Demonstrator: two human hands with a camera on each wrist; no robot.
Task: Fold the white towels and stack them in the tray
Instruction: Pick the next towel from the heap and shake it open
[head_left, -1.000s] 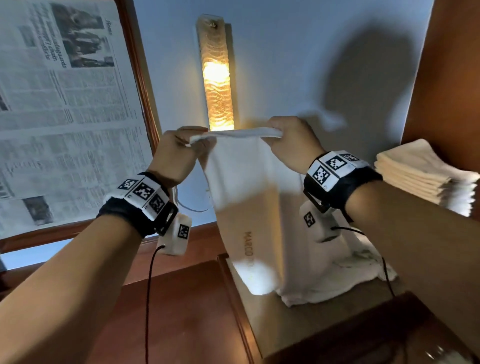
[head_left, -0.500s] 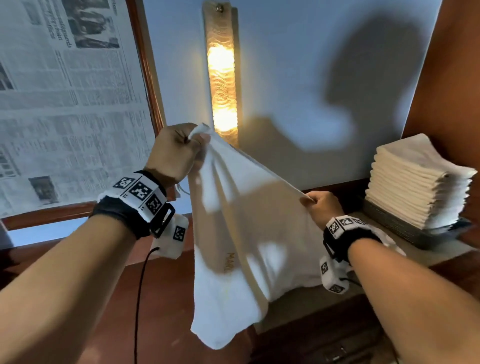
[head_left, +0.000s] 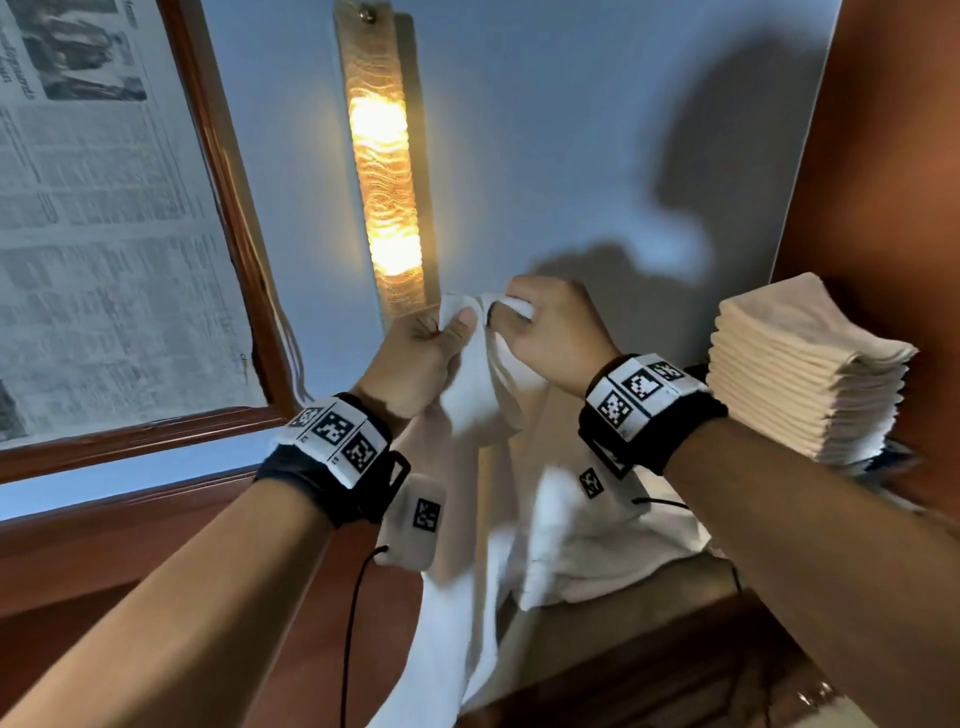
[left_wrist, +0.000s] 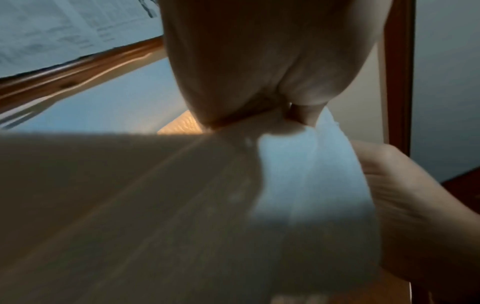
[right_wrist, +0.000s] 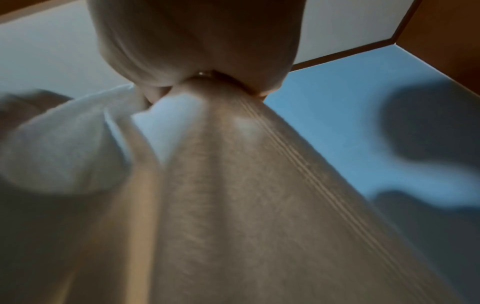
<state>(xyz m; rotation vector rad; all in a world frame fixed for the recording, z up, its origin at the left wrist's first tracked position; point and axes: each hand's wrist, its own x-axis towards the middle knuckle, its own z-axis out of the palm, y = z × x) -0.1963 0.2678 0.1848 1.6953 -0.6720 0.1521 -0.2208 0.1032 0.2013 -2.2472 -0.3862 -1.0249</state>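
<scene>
White towel (head_left: 483, 395) held up in front of the wall lamp (head_left: 382, 171), hanging down, top corners pinched side by side by left hand (head_left: 421, 358) and right hand (head_left: 550, 332). Stack of folded towels (head_left: 800, 379) at right on the tray (head_left: 893, 454).

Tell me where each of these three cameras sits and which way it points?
Head: worn on the head, facing forward over both forearms; the left hand and right hand pinch a hanging white cloth towel, the stack of folded white towels at right.
Left wrist: under the left wrist, looking along the palm at the fingers pinching the towel.
Right wrist: under the right wrist, looking along the palm at the fingers pinching the towel.
Shared: both wrist views show the towel and the other hand.
</scene>
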